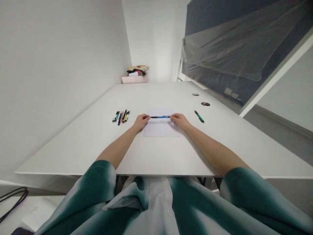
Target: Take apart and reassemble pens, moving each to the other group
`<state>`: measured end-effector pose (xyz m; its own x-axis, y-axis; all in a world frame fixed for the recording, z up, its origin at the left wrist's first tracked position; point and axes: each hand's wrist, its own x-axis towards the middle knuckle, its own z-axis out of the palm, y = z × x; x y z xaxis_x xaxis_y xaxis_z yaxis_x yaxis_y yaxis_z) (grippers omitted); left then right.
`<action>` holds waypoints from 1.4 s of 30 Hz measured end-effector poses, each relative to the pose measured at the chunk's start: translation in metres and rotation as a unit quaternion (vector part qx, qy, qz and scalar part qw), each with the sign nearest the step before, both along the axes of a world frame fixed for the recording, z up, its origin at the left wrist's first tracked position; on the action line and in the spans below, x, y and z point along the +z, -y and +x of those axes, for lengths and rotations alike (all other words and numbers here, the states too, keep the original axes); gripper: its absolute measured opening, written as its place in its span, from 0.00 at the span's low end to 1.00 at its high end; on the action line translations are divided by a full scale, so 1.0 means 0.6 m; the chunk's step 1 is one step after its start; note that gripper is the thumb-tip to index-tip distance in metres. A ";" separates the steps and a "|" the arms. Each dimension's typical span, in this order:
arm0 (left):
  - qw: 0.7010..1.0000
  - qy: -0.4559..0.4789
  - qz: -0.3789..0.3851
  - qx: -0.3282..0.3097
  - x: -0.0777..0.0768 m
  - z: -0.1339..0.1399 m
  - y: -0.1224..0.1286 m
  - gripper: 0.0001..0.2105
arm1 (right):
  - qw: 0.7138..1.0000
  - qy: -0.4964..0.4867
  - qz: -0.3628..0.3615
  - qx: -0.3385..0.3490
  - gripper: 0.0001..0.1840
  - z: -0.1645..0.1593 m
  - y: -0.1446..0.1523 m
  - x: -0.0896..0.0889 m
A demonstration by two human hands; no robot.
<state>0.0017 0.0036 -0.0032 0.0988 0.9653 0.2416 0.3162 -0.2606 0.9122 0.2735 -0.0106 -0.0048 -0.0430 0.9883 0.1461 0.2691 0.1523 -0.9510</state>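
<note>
A blue and black pen [160, 117] with a clip is held level between my two hands, over a sheet of white paper [161, 130]. My left hand [142, 121] pinches its black end. At the clip end, the fingers of my right hand [179, 120] are closed on it. To the left of the paper lies a group of several pens [121, 117] in black, green, pink, yellow and white. On the right, apart from my right hand, a single green and black pen [199, 116] rests on the table.
The white table [73, 147] runs along a wall at left. Two round metal grommets [205, 104] sit near its right edge. A box piled with items [133, 79] stands at the far end. A dark panel under plastic sheeting [227, 49] rises at right. Black cables [14, 199] lie lower left.
</note>
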 end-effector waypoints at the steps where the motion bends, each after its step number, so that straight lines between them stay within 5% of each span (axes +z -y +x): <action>1: 1.000 -0.001 0.000 -0.001 0.000 0.000 0.000 0.09 | 1.000 0.000 -0.001 -0.002 0.14 0.000 0.000 0.001; 42: 1.000 -0.009 0.007 -0.020 -0.001 -0.001 -0.002 0.13 | 1.000 0.020 0.001 0.001 0.16 0.001 0.005 0.007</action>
<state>0.0011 0.0045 -0.0038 0.1411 0.9571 0.2530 0.3221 -0.2861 0.9024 0.2742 -0.0139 -0.0005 -0.0507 0.9881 0.1455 0.3063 0.1541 -0.9394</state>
